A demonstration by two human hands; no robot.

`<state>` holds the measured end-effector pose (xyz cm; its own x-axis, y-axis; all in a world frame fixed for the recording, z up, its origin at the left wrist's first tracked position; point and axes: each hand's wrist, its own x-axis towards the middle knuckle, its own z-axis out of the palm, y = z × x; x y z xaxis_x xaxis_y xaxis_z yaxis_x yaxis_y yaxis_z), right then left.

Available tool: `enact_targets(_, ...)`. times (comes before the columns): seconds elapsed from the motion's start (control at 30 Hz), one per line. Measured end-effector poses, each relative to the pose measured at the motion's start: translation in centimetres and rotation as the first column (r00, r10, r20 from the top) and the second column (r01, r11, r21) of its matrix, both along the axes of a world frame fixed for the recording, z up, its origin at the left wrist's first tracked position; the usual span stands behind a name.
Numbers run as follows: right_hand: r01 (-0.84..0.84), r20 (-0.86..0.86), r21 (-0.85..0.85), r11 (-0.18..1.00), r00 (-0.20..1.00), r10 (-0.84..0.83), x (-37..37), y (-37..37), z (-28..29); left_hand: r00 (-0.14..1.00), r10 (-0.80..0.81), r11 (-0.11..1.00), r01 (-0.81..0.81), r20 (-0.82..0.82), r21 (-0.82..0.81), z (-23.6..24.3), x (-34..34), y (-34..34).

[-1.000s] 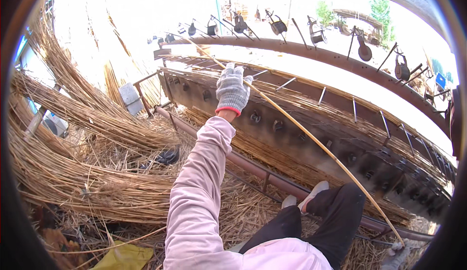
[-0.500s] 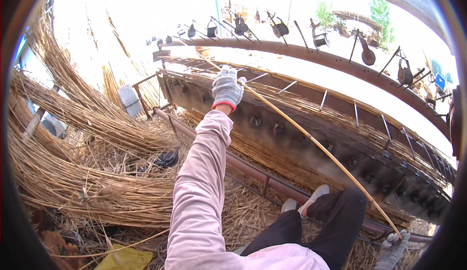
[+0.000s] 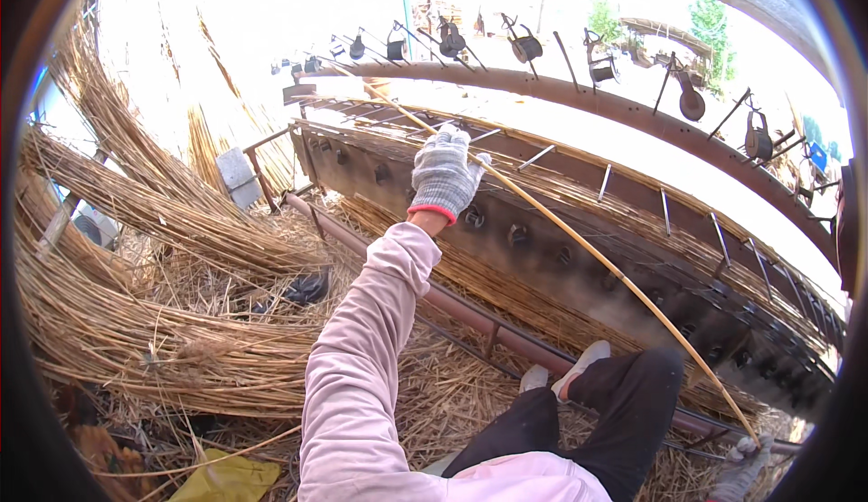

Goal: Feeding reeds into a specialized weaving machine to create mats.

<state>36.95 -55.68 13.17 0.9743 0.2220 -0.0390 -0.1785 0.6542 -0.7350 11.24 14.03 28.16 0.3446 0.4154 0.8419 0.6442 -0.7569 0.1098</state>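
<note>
A long, thin, straw-coloured reed stalk runs slantwise from the far left to the near right across a long dark metal frame. My left hand, in a grey knitted glove with a red cuff edge, is closed round the stalk. Its far end reaches beyond this hand to the curved bar. At the lower right rim, my right hand, gloved in grey too, has the stalk's near end in its fingers. More stalks lie lengthwise along the frame, and a bundle shows below its dark side.
Large sheaves of reeds lie at the left. A brown rail runs before my feet. Dark spools hang along a curved bar at the back. A yellow sheet and loose straw cover the ground.
My left hand has moved right and a little nearer, and more of the stalk shows beyond it. The right hand has shifted slightly right with the near end.
</note>
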Motion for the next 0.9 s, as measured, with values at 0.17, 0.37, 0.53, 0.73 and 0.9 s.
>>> enact_targets(0.17, 0.168, -0.021, 0.061, 0.984, 0.986, -0.167, -0.5, 0.3, -0.4, 0.999, -0.018, 0.996, 0.015, 0.041, 0.085, -0.1, 0.5, -1.1)
enact_targets(0.37, 0.055, 0.009, 0.074, 0.996, 0.998, -0.056, -1.9, -0.4, 1.1, 0.996, -0.034, 0.995, 0.026, 0.086, 0.092, -0.6, -0.1, -1.3)
enact_targets(0.53, -0.082, 0.060, 0.066, 0.994, 0.995, 0.078, -1.3, 1.5, 1.9, 0.998, 0.022, 0.998, -0.026, 0.067, 0.055, -0.2, -1.2, 0.6)
enact_targets(0.73, -0.019, 0.105, 0.103, 0.995, 0.994, 0.008, -2.2, 3.2, 2.2, 0.995, 0.029, 0.999, -0.032, 0.099, 0.030, 0.3, -0.8, 1.6)
enact_targets(0.9, -0.017, 0.067, 0.021, 1.000, 0.998, 0.015, -1.5, 2.1, 2.7, 0.994, 0.011, 0.996, -0.019, 0.107, 0.082, -0.1, -0.2, 0.7)
